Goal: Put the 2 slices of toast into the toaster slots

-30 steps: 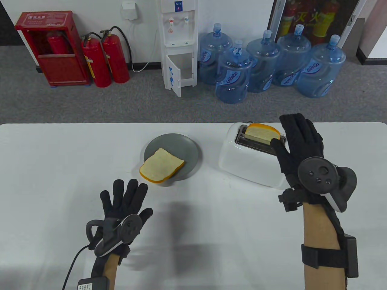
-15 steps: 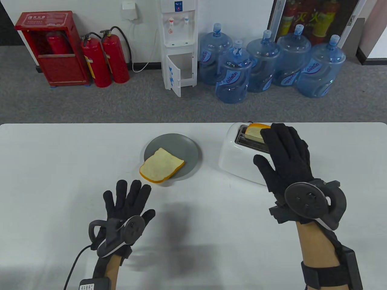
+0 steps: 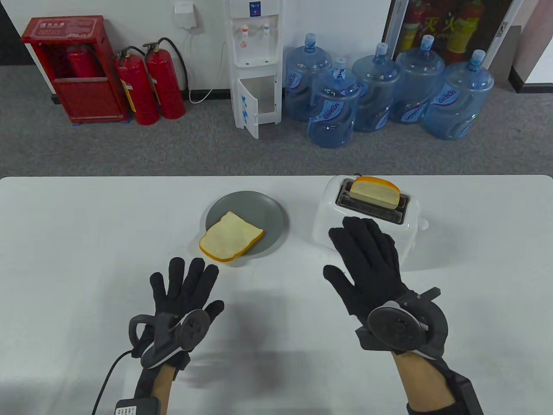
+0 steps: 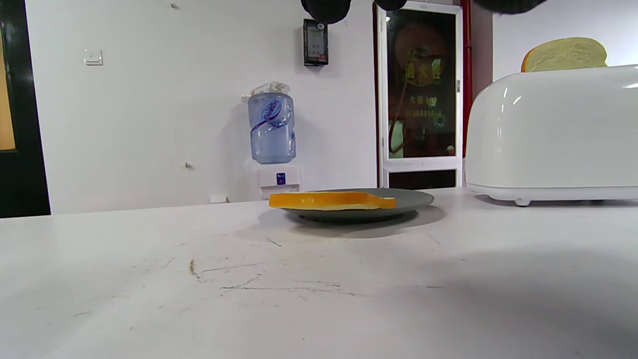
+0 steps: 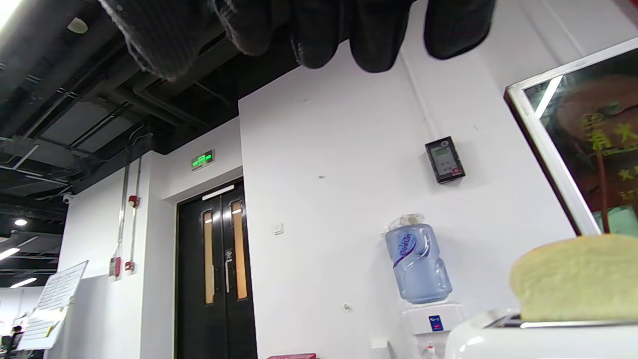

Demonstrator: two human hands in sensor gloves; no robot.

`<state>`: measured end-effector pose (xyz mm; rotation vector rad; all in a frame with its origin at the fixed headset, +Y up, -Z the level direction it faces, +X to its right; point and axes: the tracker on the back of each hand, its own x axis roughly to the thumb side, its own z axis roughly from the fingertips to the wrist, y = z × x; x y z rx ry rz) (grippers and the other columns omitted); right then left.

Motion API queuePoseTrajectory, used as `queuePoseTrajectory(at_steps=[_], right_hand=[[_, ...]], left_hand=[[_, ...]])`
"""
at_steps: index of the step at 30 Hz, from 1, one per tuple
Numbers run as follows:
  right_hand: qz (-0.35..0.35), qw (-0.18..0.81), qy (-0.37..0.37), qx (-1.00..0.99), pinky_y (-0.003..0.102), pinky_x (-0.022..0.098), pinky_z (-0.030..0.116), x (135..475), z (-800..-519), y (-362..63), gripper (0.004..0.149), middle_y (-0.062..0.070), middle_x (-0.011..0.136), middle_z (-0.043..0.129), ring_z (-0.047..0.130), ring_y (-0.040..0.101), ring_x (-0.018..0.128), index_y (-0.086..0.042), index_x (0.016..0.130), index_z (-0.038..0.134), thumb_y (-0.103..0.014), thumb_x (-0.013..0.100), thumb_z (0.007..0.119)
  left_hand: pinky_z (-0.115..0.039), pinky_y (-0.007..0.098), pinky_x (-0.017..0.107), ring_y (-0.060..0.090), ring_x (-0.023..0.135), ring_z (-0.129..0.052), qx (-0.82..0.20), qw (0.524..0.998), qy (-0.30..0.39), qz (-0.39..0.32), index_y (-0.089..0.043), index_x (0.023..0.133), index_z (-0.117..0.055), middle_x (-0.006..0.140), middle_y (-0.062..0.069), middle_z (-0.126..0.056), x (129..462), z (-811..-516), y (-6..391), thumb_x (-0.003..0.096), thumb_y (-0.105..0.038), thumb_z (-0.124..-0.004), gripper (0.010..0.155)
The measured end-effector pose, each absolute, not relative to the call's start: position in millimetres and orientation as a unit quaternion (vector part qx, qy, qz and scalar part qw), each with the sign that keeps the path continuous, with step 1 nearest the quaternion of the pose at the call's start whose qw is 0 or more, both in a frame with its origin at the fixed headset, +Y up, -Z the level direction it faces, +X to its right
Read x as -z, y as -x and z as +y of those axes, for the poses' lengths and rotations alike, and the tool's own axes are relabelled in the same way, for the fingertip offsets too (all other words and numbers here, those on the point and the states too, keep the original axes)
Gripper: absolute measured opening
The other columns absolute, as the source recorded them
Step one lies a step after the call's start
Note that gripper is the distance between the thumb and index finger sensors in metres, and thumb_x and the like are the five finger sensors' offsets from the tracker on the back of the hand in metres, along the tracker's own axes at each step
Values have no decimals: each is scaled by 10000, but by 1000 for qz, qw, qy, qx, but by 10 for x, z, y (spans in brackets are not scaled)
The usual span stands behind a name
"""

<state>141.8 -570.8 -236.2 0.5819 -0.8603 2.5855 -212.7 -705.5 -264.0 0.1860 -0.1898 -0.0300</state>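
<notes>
Toast: one slice (image 3: 374, 190) stands upright in the far slot of the white toaster (image 3: 345, 225), top still sticking out well above the slot, visible the same way in the left wrist view (image 4: 565, 54) and right wrist view (image 5: 578, 279). The near slot (image 3: 369, 210) is empty. Second slice (image 3: 231, 237) lies flat on the grey plate (image 3: 268, 207), its near edge overhanging the plate rim toward the person. Change: a second ago the right hand (image 3: 367, 263) was up at the toaster's right end, thumb at the seated slice; half a second ago it was drawing back over the slots; now it is pulled off entirely, hovering in front of the toaster's near face, fingers (image 3: 358, 235) straight and spread, holding nothing, not touching the slice. The slice stayed where it was left, no tilt change seen. Left hand (image 3: 183, 298) has barely moved, only crept slightly toward the plate; it rests low over the table (image 3: 65, 242) just short of the plate, fingers (image 3: 190, 270) straight and relaxed, empty. Meaning: first insertion looks done and released, task about halfway. Remaining step, judged: pick the plate slice and stand it into the empty near slot; either hand is free, the left is nearer to it.
</notes>
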Motion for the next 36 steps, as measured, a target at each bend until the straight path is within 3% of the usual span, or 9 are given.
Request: queuePoseTrajectory(at_steps=[18, 36], right_hand=[[-281, 182, -232, -913, 682, 801, 492, 2177, -6193, -1046, 661, 111, 1313, 387, 482, 442, 1171, -323, 1244, 342, -552, 687, 613], [-213, 186, -233, -931, 688, 790, 495, 2286, -6757, -865, 664, 127, 1311, 378, 481, 454, 1164, -301, 1246, 350, -551, 688, 609]], left_hand=[[-234, 610, 810, 338, 1188, -177, 19, 990, -92, -106, -420, 1182, -300, 1278, -62, -306, 2621, -7050, 2058, 545, -643, -547, 719], [-235, 611, 808, 339, 1186, -176, 22, 991, -91, -94, -420, 1181, -301, 1277, -60, -309, 2610, -7034, 2103, 546, -641, -548, 717]])
